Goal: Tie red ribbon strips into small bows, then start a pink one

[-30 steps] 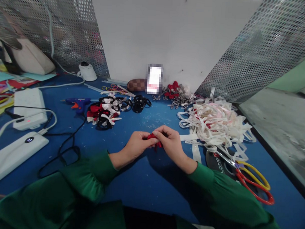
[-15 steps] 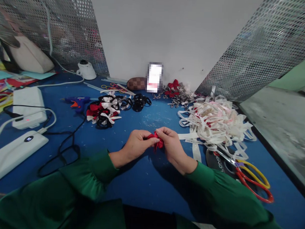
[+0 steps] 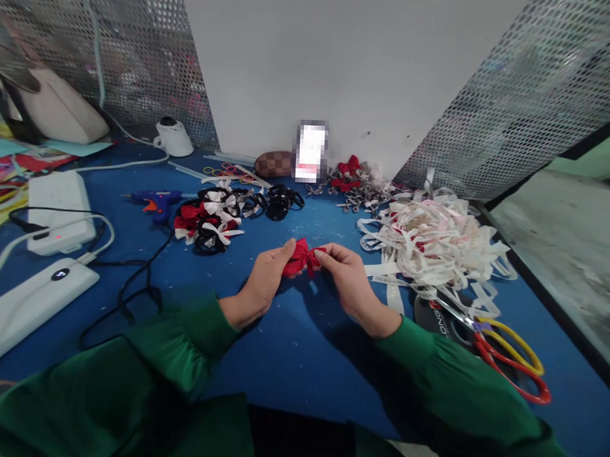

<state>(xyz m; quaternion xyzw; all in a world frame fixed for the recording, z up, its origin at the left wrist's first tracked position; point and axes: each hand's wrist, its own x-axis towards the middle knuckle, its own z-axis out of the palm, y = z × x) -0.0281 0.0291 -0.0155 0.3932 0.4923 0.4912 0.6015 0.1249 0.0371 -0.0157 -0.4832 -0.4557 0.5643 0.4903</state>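
A red ribbon bow (image 3: 300,257) is held in the air over the blue table, its loops spread out. My left hand (image 3: 266,277) pinches its left side between thumb and fingers. On the other side, my right hand (image 3: 352,278) grips the bow's right edge with thumb and forefinger. A short red tail hangs below the bow's middle. Left of my hands lies a pile of red and white bows on black hair ties (image 3: 210,218). Several black hair ties (image 3: 280,202) sit behind the bow.
White ribbons (image 3: 435,240) are heaped at the right, with red and yellow scissors (image 3: 513,359) in front. A blue glue gun (image 3: 158,202), power bank (image 3: 37,306) and cables lie left. At the back are a phone (image 3: 311,152), brown pouch (image 3: 274,164) and metal clips (image 3: 359,190).
Both hands have moved slightly up and apart. The red ribbon, bunched and mostly covered by fingers before, now shows as an opened bow. The view has shifted slightly.
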